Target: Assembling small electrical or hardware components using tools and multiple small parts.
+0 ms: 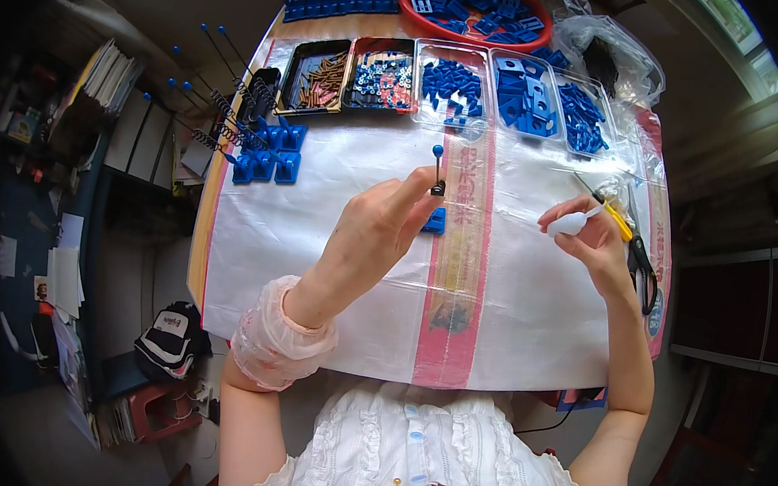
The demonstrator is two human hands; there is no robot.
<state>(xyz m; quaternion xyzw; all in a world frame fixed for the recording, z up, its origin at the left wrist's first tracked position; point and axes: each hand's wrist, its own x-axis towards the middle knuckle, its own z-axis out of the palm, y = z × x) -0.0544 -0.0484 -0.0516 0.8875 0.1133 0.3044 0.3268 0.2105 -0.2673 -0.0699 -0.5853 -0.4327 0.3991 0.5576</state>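
Observation:
My left hand (367,228) is over the middle of the table, its thumb and fingers pinched on a thin rod (438,169) tipped with a small blue ball. A black piece sits low on the rod by my fingertips. Just below shows a blue plastic base (435,220), partly covered by my fingers; whether it joins the rod is hidden. Off to the right, my right hand (606,251) is closed around a small white squeeze bottle (568,224). Its narrow nozzle points up and to the right, away from the rod.
Trays of screws (324,81), small nuts (379,82) and blue plastic parts (521,96) line the far side. Behind them stands a red basin (408,7). Finished-looking spring pieces (273,152) stand at left. A yellow-handled screwdriver (617,221) and black-handled scissors (647,272) lie right.

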